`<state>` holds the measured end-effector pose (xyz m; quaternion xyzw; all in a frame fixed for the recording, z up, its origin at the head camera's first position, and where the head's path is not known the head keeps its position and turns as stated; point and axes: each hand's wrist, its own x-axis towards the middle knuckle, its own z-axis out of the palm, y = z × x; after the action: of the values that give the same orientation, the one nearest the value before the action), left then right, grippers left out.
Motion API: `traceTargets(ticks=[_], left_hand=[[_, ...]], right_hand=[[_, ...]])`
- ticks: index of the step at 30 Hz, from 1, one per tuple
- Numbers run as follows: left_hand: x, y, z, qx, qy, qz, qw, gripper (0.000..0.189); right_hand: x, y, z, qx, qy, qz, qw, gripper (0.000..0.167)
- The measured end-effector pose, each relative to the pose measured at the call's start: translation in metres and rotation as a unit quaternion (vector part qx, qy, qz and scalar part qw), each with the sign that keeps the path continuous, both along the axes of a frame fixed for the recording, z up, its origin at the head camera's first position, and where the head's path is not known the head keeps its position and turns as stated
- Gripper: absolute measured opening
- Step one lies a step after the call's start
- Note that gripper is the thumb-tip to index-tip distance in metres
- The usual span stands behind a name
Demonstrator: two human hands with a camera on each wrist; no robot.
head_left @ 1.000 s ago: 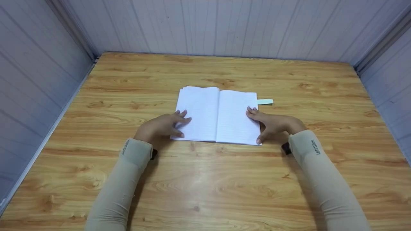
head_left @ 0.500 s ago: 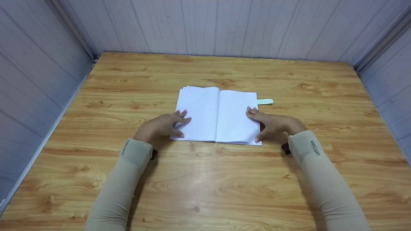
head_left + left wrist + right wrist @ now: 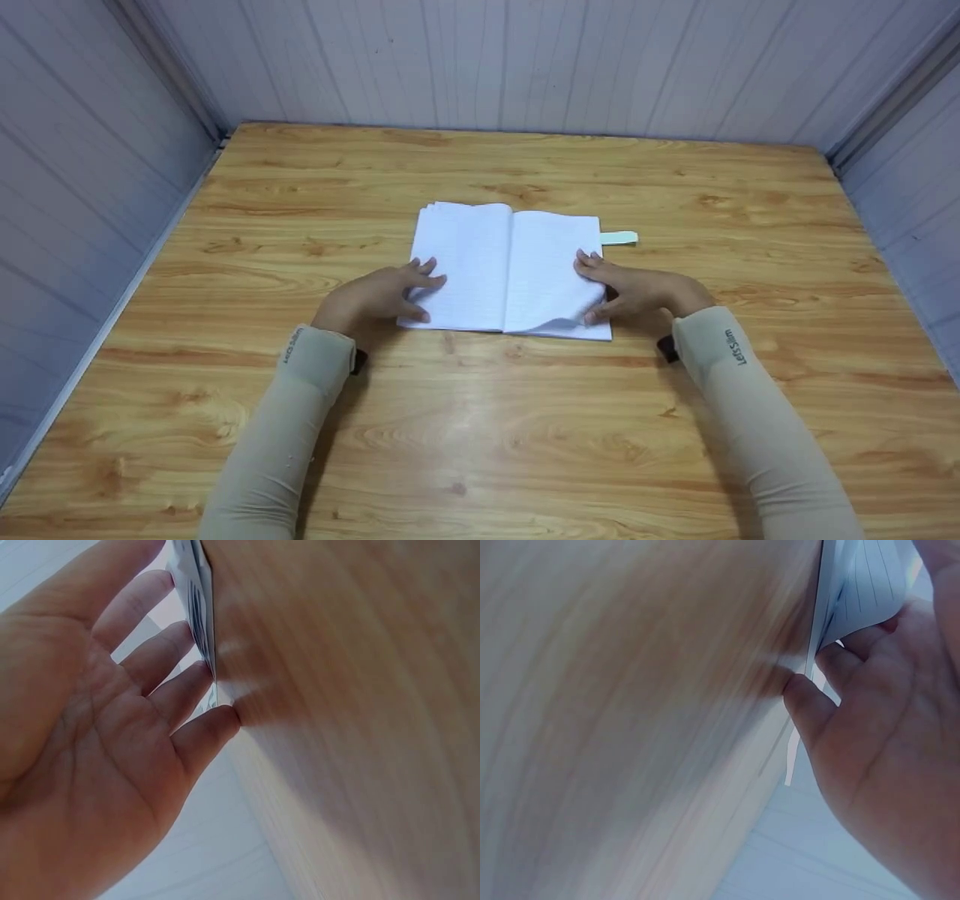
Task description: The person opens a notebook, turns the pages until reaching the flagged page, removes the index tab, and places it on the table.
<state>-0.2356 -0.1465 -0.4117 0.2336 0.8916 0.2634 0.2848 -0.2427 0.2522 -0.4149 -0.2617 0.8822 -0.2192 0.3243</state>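
Observation:
An open notebook [image 3: 469,247] with white lined pages lies mid-table in the head view. My left hand [image 3: 375,292] rests on the outer side of its left page, fingers spread. In the left wrist view that hand [image 3: 97,712] has its fingertips along the notebook's page edges [image 3: 196,604]. Across from it, my right hand [image 3: 641,289] has its fingers on the right page's outer edge and its thumb at the lower corner. Between them, the lower part of the right page [image 3: 559,311] curls upward. The right wrist view shows this raised leaf [image 3: 874,589] bent between thumb and fingers.
A pale green strip [image 3: 619,238] sticks out from the notebook's right side. The wooden table [image 3: 465,420] spreads around it, with pale panelled walls [image 3: 465,67] at the back and both sides. A dark wrist device [image 3: 667,347] shows below the right cuff.
My right thumb has slid inward and up from the lower right corner, and the page corner has lifted and curled with it. The left hand has stayed in place.

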Motion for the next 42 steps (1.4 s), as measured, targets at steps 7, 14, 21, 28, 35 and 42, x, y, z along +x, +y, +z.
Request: traceTargets(ticks=[7, 14, 21, 28, 35, 42], left_hand=[[0.0, 0.001, 0.0, -0.006, 0.007, 0.0, 1.0, 0.067], [0.002, 0.004, 0.003, -0.023, 0.029, -0.008, 0.9993, 0.067], [0.0, 0.012, 0.009, -0.074, 0.097, -0.048, 0.9914, 0.055], [0.0, 0.023, 0.013, -0.064, 0.139, -0.017, 0.9881, 0.055], [0.006, 0.045, 0.009, -0.005, 0.24, -0.013, 0.9707, 0.046], [0.013, 0.076, 0.009, 0.066, 0.29, -0.014, 0.9548, 0.041]], right_hand=[[0.0, 0.0, 0.0, 0.002, -0.004, -0.004, 1.0, 0.099], [-0.001, 0.0, -0.001, -0.001, -0.005, -0.007, 1.0, 0.098], [-0.002, 0.0, -0.002, -0.03, -0.006, 0.006, 0.9995, 0.094], [-0.001, 0.001, -0.001, -0.02, -0.006, 0.002, 0.9998, 0.095], [-0.001, 0.0, -0.003, -0.018, -0.012, -0.005, 0.9998, 0.095], [-0.002, 0.0, -0.003, -0.009, -0.005, -0.004, 0.9999, 0.095]])
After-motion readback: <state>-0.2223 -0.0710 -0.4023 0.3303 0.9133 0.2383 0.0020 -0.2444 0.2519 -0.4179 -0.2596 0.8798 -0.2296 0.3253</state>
